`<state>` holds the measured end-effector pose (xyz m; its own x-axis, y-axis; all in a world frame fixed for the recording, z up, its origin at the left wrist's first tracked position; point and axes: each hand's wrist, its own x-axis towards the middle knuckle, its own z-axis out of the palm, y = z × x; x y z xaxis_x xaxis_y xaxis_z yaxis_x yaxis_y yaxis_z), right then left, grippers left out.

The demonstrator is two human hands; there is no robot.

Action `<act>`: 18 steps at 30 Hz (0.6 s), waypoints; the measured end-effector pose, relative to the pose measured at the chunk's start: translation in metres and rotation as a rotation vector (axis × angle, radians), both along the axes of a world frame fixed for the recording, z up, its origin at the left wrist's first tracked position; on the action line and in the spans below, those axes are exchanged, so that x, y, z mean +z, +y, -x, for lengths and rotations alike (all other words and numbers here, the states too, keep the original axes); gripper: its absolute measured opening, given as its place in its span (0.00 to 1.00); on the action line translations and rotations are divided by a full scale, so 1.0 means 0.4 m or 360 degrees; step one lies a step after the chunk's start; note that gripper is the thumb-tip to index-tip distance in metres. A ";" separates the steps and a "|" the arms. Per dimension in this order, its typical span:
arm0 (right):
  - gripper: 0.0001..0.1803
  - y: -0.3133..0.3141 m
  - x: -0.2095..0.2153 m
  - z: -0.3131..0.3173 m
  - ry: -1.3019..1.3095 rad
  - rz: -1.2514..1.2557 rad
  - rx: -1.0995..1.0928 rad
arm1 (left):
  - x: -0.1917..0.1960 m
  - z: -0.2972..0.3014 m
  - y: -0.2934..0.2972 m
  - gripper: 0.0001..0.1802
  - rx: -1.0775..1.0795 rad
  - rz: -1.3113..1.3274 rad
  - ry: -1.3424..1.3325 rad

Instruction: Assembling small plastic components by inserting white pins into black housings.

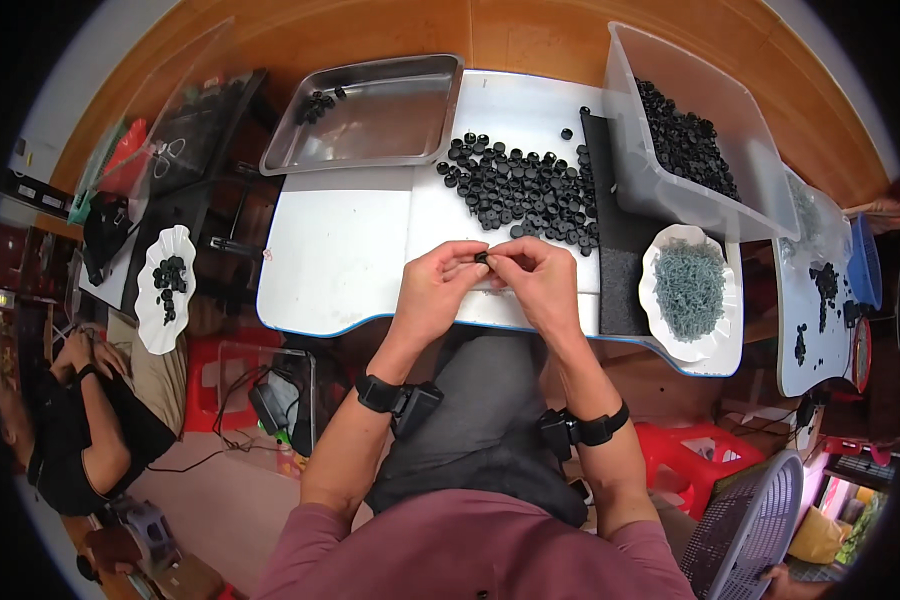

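Note:
My left hand [438, 285] and my right hand [540, 285] meet over the near edge of the white table [335, 245]. Between their fingertips they pinch a small black plastic part [481, 258]; the fingers cover much of it. Just beyond my hands spreads a heap of small round black caps [520, 188], some lying hollow side up. To the right, a white scalloped dish [715, 345] holds a pile of thin grey-green pieces [688, 290], too small to make out singly.
A metal tray [370, 125] with a few black parts stands at the far left. Far right is a translucent bin [705, 205] full of black parts, beside a dark mat [620, 255]. Another scalloped dish [153, 325] lies left, near a seated person [100, 420]. A grey basket [755, 530] is low right.

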<state>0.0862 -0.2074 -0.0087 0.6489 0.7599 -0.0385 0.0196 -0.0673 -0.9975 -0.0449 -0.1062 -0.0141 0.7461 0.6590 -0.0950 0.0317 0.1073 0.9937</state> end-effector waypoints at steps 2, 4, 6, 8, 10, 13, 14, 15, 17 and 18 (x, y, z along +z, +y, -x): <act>0.06 0.001 0.003 0.000 0.0013 0.0010 0.0008 | -0.004 0.000 -0.003 0.17 0.0010 -0.0001 -0.0028; 0.06 0.001 0.001 0.002 0.0027 0.0020 0.0016 | -0.005 0.003 -0.003 0.17 0.0022 -0.0002 -0.0056; 0.06 -0.001 -0.002 -0.002 -0.0015 -0.0007 0.0031 | 0.003 0.003 0.002 0.17 -0.0027 0.0020 0.0003; 0.06 -0.008 -0.002 -0.002 -0.0062 0.0021 0.0031 | 0.006 0.004 0.002 0.17 -0.0044 0.0058 -0.0017; 0.06 -0.012 -0.003 0.004 -0.0108 0.0046 0.0032 | 0.009 0.008 0.002 0.17 -0.0061 0.0092 -0.0036; 0.05 -0.015 -0.010 0.014 -0.0114 -0.0042 0.0008 | 0.011 0.010 0.000 0.17 -0.0050 0.0091 -0.0003; 0.05 -0.016 -0.017 0.016 -0.0211 -0.0077 -0.0016 | 0.011 0.009 0.000 0.17 -0.0043 0.0113 -0.0033; 0.05 -0.017 -0.022 0.018 -0.0308 -0.0111 -0.0041 | 0.010 0.008 0.000 0.18 -0.0037 0.0135 -0.0061; 0.05 -0.019 -0.025 0.019 -0.0303 -0.0143 -0.0048 | 0.011 0.007 -0.003 0.18 -0.0019 0.0117 -0.0075; 0.04 -0.020 -0.026 0.019 -0.0304 -0.0174 -0.0054 | 0.013 0.008 -0.006 0.18 0.0000 0.0099 -0.0095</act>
